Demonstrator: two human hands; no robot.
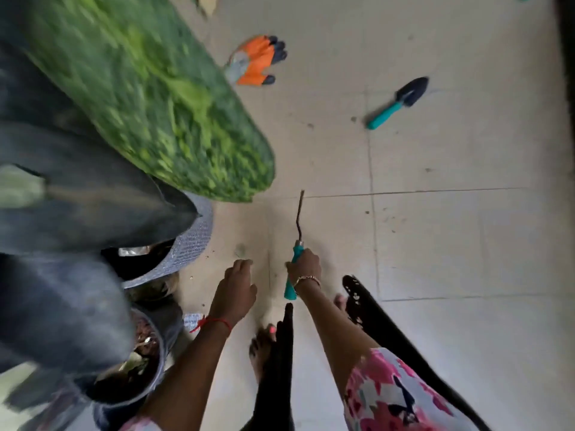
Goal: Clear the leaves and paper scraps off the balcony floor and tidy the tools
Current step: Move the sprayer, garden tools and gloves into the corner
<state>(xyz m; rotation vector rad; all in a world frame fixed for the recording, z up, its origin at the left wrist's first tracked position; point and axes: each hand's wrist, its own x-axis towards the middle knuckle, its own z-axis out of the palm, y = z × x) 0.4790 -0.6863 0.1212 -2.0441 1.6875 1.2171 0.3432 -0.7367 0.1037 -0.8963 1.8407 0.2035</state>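
Our right hand is wrapped round the teal tool, and its thin metal end points out over the floor. Our left hand holds nothing; its fingers are loosely bent, low over the floor. Our bare foot is just behind the tool, so a slip could poke our toes. A paper scrap lies by our left wrist, close to the pot, and we could miss it. The big green leaf hides much of the floor. The trowel and the orange gloves lie well apart, so we might step on them.
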